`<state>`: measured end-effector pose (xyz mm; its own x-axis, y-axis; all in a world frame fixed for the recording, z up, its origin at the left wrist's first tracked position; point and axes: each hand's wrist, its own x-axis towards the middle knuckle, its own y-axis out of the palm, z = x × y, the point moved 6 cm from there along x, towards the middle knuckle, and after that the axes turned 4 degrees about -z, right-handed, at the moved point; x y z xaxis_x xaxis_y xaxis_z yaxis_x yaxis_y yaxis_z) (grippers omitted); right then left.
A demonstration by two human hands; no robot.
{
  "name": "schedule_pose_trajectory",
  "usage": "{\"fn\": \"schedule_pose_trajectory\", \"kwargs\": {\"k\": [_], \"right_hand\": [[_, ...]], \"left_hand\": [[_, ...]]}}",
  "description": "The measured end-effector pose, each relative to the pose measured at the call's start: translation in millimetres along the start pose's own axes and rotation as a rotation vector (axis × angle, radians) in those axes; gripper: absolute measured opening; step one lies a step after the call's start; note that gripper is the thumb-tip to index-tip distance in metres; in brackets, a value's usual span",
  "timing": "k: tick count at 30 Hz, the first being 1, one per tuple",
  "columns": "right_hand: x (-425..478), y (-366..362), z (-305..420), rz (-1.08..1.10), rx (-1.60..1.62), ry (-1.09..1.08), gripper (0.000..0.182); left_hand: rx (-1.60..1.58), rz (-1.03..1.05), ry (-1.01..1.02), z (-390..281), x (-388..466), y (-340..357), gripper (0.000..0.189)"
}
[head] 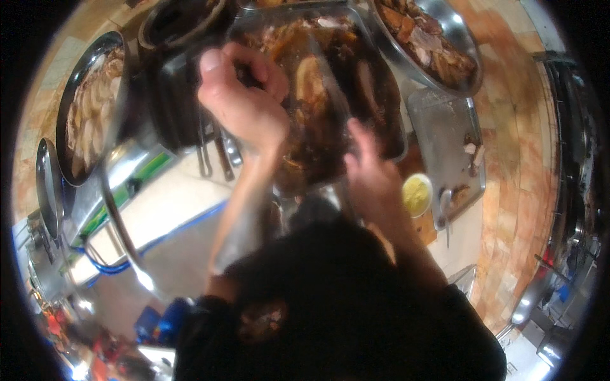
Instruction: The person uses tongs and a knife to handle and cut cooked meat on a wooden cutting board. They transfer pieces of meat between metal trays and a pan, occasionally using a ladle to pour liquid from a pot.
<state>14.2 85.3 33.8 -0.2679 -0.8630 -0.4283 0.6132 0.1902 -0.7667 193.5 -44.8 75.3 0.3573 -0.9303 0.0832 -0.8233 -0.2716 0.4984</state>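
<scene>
A deep metal tray (402, 138) before me holds dark, glossy cooked meat (376, 90) with a paler piece (310, 81) near its middle. My right hand (374, 171) is at the tray's near right side, gripping what appears to be a knife (333, 83). Its blurred blade points away over the meat, and its handle is hidden by my fingers. Above the tray's left side is my left hand (243, 90), its fingers curled around a dark gap. Whether anything small is pinched there cannot be made out.
A metal bowl of meat pieces (462, 47) stands back right, above a shallow tray (438, 128) with scraps and a spoon (446, 202). Nearby sits a small bowl of yellow powder or paste (417, 195). Leftward are metal tongs (205, 152), a pan of sliced meat (83, 157) and a dark pot (157, 28).
</scene>
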Motion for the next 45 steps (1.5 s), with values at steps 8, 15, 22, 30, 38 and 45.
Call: {"fn": "schedule_pose_trajectory", "kwargs": {"k": [8,15,22,30,38,45], "right_hand": [[8.5,2.1,5.5,-0.348,0.211,-0.376,0.055],[3.3,-61.7,58.9,-1.060,0.273,-0.928,0.049],[25.2,-41.4,30.0,-0.571,0.149,-0.498,0.047],[-34.1,-27.3,14.7,-0.683,0.151,-0.608,0.057],[-59.3,-84.7,30.4,-0.817,0.488,-0.745,0.047],[-6.2,5.0,-31.2,-0.159,0.068,-0.175,0.050]], "left_hand": [[0.004,-0.024,0.078,-6.0,-1.5,6.4,0.059],[0.067,0.068,0.076,-9.2,-19.4,19.3,0.049],[0.091,0.038,0.163,-8.5,-22.5,15.5,0.052],[-0.175,0.001,0.107,-3.8,-28.5,1.5,0.055],[-0.186,0.011,0.119,-6.6,-32.9,-10.9,0.057],[-0.193,-0.008,0.047,-6.2,-16.2,-23.1,0.056]]}}
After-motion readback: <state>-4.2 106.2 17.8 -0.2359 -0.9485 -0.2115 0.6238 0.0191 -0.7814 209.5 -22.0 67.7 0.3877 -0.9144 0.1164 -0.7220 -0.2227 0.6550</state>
